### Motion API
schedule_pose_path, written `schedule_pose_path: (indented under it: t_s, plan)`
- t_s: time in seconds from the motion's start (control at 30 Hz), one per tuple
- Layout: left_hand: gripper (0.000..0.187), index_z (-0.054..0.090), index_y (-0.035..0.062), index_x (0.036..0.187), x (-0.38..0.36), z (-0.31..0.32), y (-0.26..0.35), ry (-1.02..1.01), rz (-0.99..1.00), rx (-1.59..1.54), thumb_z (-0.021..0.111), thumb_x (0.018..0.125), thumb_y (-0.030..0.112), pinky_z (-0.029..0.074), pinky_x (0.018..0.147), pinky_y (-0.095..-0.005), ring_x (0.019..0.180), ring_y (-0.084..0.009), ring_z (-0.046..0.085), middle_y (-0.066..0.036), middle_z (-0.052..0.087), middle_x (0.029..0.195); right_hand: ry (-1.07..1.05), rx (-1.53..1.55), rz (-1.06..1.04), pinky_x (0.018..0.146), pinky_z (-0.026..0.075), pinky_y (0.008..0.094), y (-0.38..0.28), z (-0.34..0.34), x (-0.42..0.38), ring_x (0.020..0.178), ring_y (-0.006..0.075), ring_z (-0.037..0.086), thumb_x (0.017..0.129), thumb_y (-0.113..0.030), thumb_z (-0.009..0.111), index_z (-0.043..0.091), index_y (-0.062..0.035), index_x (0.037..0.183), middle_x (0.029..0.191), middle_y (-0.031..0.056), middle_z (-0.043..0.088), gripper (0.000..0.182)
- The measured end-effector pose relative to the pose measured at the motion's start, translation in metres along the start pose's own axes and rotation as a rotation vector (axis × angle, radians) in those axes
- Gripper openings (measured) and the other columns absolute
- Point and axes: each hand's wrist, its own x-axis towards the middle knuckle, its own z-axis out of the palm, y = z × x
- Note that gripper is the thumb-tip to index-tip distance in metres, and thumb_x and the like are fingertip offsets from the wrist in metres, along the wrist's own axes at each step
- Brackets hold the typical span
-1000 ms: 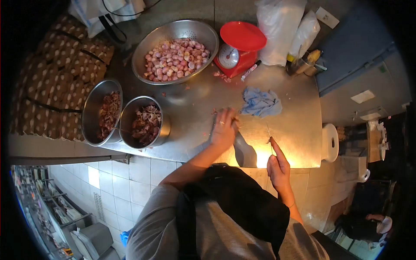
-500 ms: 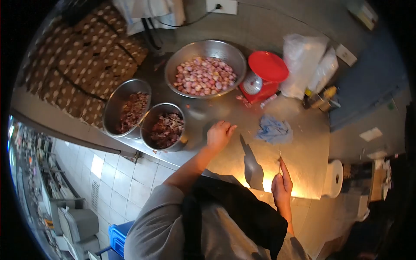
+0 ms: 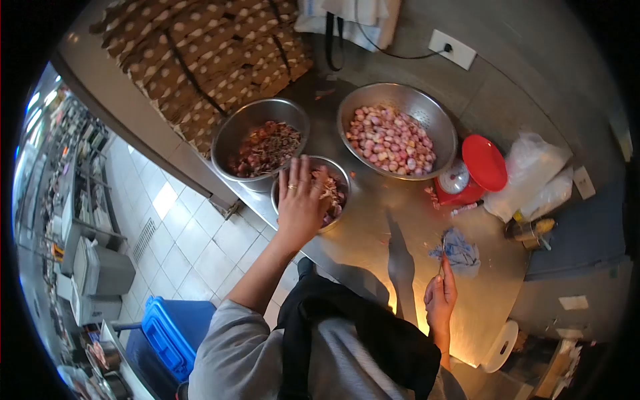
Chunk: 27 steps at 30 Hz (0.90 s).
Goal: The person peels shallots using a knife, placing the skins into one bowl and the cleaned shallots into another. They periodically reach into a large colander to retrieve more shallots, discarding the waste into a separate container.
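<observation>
My left hand (image 3: 300, 207) is over the nearer metal bowl (image 3: 346, 190), palm down with its fingers spread. Reddish peels and small shallots (image 3: 333, 193) show past its edge; the hand hides part of the bowl. My right hand (image 3: 440, 300) grips a small knife (image 3: 443, 249) near the table's front edge, index finger stretched along it, thin blade pointing away from me. Just past the blade lies a crumpled blue cloth (image 3: 461, 252). A large perforated metal bowl (image 3: 445, 127) farther back holds many peeled pink shallots (image 3: 390, 140).
Another metal bowl (image 3: 293, 111) with unpeeled shallots and skins stands at the left. Behind it lean stacked egg trays (image 3: 200, 60). A red kitchen scale (image 3: 485, 163), plastic bags (image 3: 533, 170) and a utensil holder (image 3: 525, 231) line the right side of the steel table (image 3: 360, 257).
My left hand has moved left, from above the table to over the nearer bowl, and its fingers have spread. The right hand still holds the knife. The view has shifted left.
</observation>
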Motion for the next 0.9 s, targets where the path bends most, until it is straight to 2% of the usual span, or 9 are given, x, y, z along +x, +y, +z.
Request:
schedule_pose_path:
  t_s: [0.23,0.3,0.43,0.47,0.57,0.7,0.77,0.87,0.9]
  plan:
    - [0.053,0.046,0.0165,0.123,-0.011,-0.008,-0.021,0.01,0.093,-0.056,0.06,0.072,0.021,0.019,0.102,-0.048,0.127,-0.0308,0.024,-0.016,0.026,0.137,-0.075,-0.014,-0.052,0.04,0.027,0.0173,-0.004,0.052,0.016,0.042,0.0025,0.032,0.091,-0.01,0.038,0.033,-0.0044,0.131,0.053,-0.0038,0.037,0.041]
    - [0.046,0.051,0.0146,0.115,-0.006,-0.013,-0.037,0.06,0.136,-0.138,0.061,0.071,0.016,0.029,0.096,-0.0443,0.118,-0.0305,0.035,-0.015,0.035,0.129,-0.086,-0.028,-0.07,0.04,0.027,0.0171,-0.009,0.071,0.017,0.042,0.0024,0.032,0.091,-0.01,0.037,0.033,-0.0048,0.131,0.053,-0.0037,0.037,0.041]
    - [0.03,0.06,0.0092,0.096,0.003,-0.004,-0.091,0.088,0.122,-0.399,0.06,0.066,0.003,0.044,0.075,-0.0362,0.09,-0.0281,0.051,-0.012,0.05,0.103,-0.054,-0.041,-0.009,0.044,0.031,0.017,-0.015,0.109,0.021,0.048,0.0019,0.035,0.091,-0.009,0.037,0.031,-0.0025,0.132,0.114,0.0047,0.044,0.042]
    - [0.03,0.06,0.0116,0.093,0.012,-0.003,-0.107,0.195,0.141,-0.43,0.058,0.064,0.001,0.044,0.067,-0.0348,0.083,-0.0284,0.052,-0.011,0.051,0.094,-0.039,-0.034,0.011,0.045,0.032,0.017,-0.018,0.121,0.022,0.05,0.0018,0.035,0.091,-0.008,0.037,0.03,-0.002,0.132,0.126,0.0062,0.045,0.042]
    - [0.023,0.06,0.0094,0.088,0.05,-0.014,-0.154,0.349,0.094,-0.535,0.06,0.067,-0.001,0.046,0.061,-0.0335,0.07,-0.0248,0.057,-0.007,0.058,0.087,0.034,-0.009,0.01,0.044,0.032,0.0169,-0.03,0.163,0.028,0.049,0.0018,0.034,0.091,-0.008,0.037,0.03,-0.0017,0.132,0.123,0.0054,0.047,0.042]
    - [0.027,0.061,0.0047,0.096,0.07,0.015,-0.227,-0.059,-0.375,-0.996,0.064,0.07,-0.001,0.046,0.056,-0.026,0.061,-0.0153,0.059,-0.009,0.063,0.075,0.098,-0.029,-0.041,0.043,0.03,0.0164,-0.039,0.206,0.036,0.049,0.0013,0.033,0.091,-0.008,0.037,0.031,-0.0011,0.132,0.115,0.004,0.051,0.042]
    - [0.027,0.06,0.0045,0.097,0.08,0.03,-0.253,-0.162,-0.338,-0.998,0.063,0.071,-0.002,0.046,0.058,-0.0268,0.064,-0.0152,0.061,-0.01,0.064,0.078,0.167,-0.037,-0.083,0.043,0.03,0.0164,-0.044,0.229,0.038,0.049,0.0012,0.032,0.091,-0.009,0.037,0.031,-0.0009,0.132,0.105,0.0022,0.054,0.042]
    - [0.023,0.057,0.001,0.1,0.092,0.068,-0.278,-0.164,-0.072,-1.013,0.054,0.078,-0.005,0.045,0.051,-0.0239,0.064,-0.0112,0.06,-0.009,0.062,0.073,0.201,-0.009,-0.058,0.043,0.028,0.0163,-0.04,0.248,0.03,0.048,0.0011,0.031,0.091,-0.008,0.037,0.03,-0.0009,0.132,0.087,0.0,0.055,0.042]
    - [0.023,0.058,0.0026,0.099,0.097,0.066,-0.276,-0.256,-0.046,-0.912,0.054,0.077,-0.004,0.046,0.053,-0.026,0.066,-0.0147,0.061,-0.011,0.063,0.075,0.2,-0.007,-0.044,0.043,0.028,0.0162,-0.042,0.253,0.025,0.047,0.001,0.03,0.091,-0.009,0.037,0.03,-0.0009,0.132,0.08,-0.0011,0.052,0.042]
